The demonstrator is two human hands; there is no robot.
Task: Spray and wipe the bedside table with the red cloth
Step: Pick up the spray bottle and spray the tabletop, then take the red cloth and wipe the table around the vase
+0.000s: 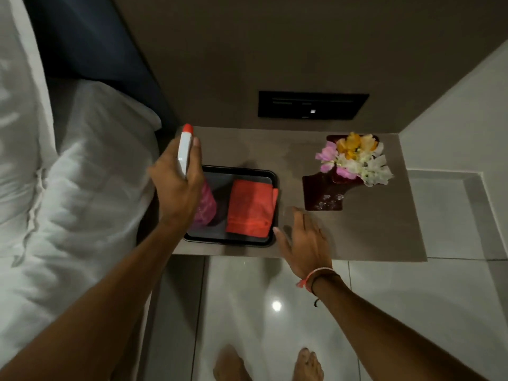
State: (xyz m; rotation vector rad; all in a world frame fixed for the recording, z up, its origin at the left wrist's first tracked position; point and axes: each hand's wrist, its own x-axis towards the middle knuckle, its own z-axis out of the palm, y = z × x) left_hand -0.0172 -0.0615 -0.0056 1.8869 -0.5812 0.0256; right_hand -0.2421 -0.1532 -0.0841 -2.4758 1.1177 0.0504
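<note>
My left hand [176, 188] grips a spray bottle [184, 149] with a white head, red nozzle tip and pink body, held over the left end of a black tray [270, 174]. A folded red cloth [250, 210] lies in the tray's right half. My right hand [305, 243] hovers open, fingers spread, over the front edge of the grey-brown bedside table [371, 232], just right of the tray and apart from the cloth. The bottle's lower body is partly hidden behind my left hand.
A dark red vase of pink, white and yellow flowers [354, 160] stands on a dark mat [316, 193] at the table's right. A black switch panel [313, 104] sits on the wall behind. A white-sheeted bed [68, 174] borders the left. Glossy floor tiles [275, 303] and my bare feet are below.
</note>
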